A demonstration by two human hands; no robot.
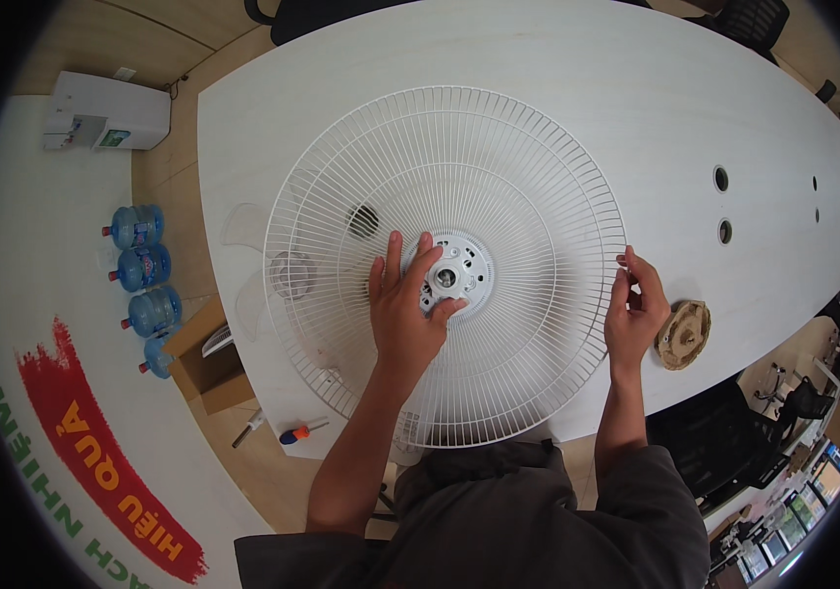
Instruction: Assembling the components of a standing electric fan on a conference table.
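Note:
A large round white wire fan guard (538,187) lies over the near part of the white table, its front edge close to my body. At its middle is a pale hub plate (474,275) with holes and a round opening. My left hand (408,319) rests on the left side of this hub, fingers spread. By the guard's right rim is my right hand (638,312), its thumb and fingertips closed on the rim wire. Through the wires on the left, a clear fan blade (243,226) shows, partly covered by the guard.
Right of the guard sits a brown round moulded piece (683,335). A screwdriver (300,433) lies at the table's near left corner. Beyond the left edge are a cardboard box (229,393) and several blue water bottles (150,311). A black chair (719,442) stands at the right edge.

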